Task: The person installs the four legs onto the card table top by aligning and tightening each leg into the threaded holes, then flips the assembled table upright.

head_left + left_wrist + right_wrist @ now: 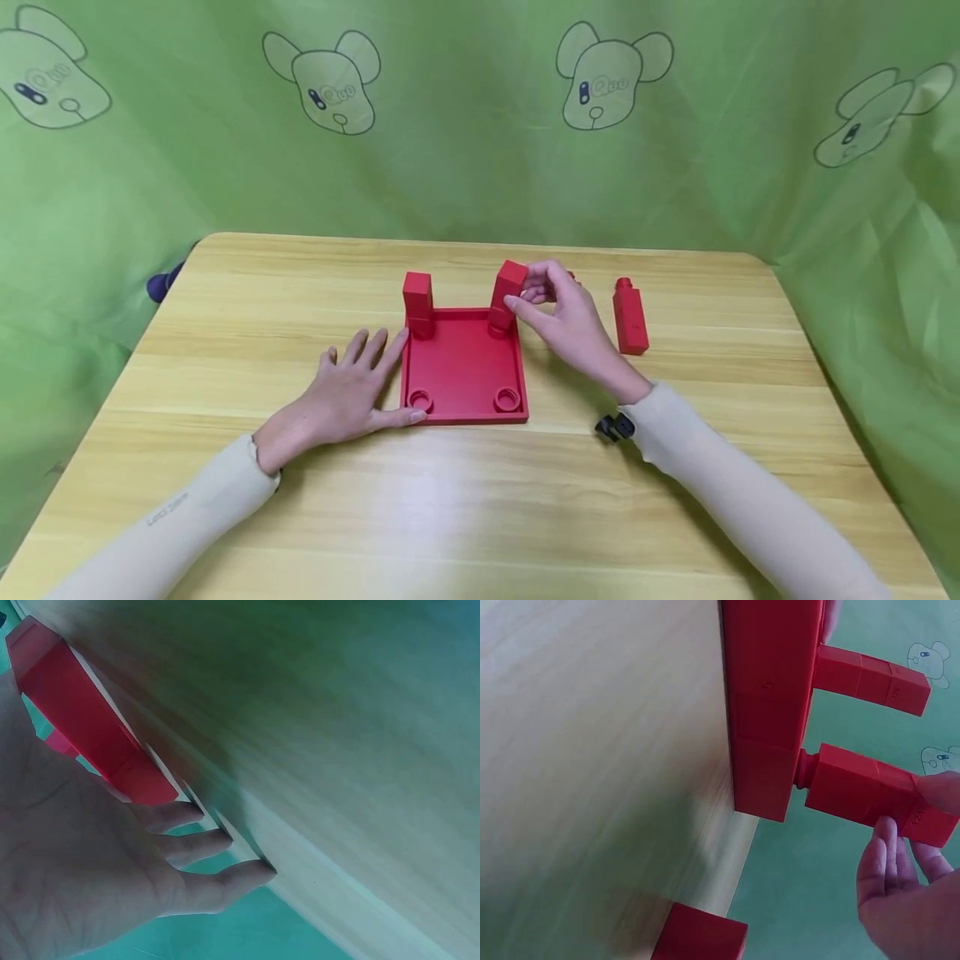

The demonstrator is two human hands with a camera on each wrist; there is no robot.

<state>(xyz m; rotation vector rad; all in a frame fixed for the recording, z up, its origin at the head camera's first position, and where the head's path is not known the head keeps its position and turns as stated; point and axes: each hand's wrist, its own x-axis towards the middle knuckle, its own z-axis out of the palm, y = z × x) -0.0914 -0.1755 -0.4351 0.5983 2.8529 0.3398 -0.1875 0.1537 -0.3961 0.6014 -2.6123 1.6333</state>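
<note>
A square red board [465, 367] with a raised rim and round corner sockets lies on the table. One red square leg [417, 300] stands at its back left corner. My right hand [573, 327] pinches a second leg [508, 287] near its top, at the back right corner. In the right wrist view that leg [870, 791] leans slightly, and part of its threaded neck shows between it and the board. My left hand [341, 402] lies with fingers spread against the board's left side, thumb at the front left corner. The two front sockets [507, 399] hold no leg.
Right of my right hand another red leg [631, 317] lies on the table, neck pointing away. A further red piece [572, 276] is mostly hidden behind that hand. Green curtain [465, 167] hangs behind the wooden table [465, 500]. A black wrist device [615, 428] sits at my right cuff.
</note>
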